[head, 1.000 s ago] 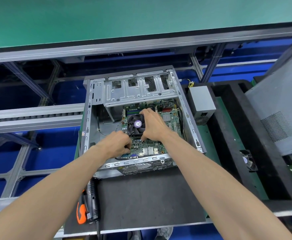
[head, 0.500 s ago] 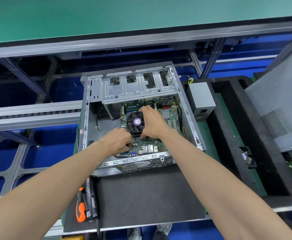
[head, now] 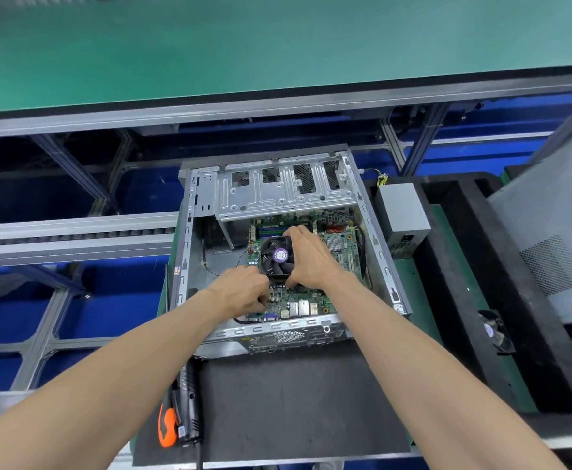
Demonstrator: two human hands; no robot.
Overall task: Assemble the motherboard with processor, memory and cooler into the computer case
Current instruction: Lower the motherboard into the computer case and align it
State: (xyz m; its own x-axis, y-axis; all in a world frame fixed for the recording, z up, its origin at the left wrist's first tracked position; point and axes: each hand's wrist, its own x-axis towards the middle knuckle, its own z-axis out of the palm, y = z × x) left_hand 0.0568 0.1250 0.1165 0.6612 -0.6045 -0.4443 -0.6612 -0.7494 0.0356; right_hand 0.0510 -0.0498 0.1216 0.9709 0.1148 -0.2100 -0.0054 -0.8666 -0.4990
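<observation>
1. Motherboard (head: 306, 300) lies flat on the floor of the open computer case (head: 384, 266), which rests on a dark mat (head: 294, 401), with the cooler (head: 278, 256) mounted on the board's middle and both hands reaching in from the near side.
2. At the far left of the mat, beside the case's near corner, an orange-and-black screwdriver (head: 169, 425) lies untouched.
3. The left hand (head: 242, 293) sits at the cooler's near-left corner, fingers curled down against the board's left edge; it seems to pinch something there, but the knuckles hide the fingertips, so what it holds cannot be told.
4. The cooler's fan, with its purple hub label, shows between the two hands, its left side bare.
5. The right hand (head: 310, 256) wraps the cooler's right side: fingers curl over the far edge, the thumb presses the near edge, gripping it.
6. Beyond the hands, the metal drive cage (head: 278, 195) spans the case's far end, partly covering the board's far edge.
7. To the right of the case, a grey power supply (head: 401, 215) rests in a black foam tray (head: 454, 300), apart from the hands.
8. Farther right, a grey perforated side panel (head: 555, 249) leans tilted.
</observation>
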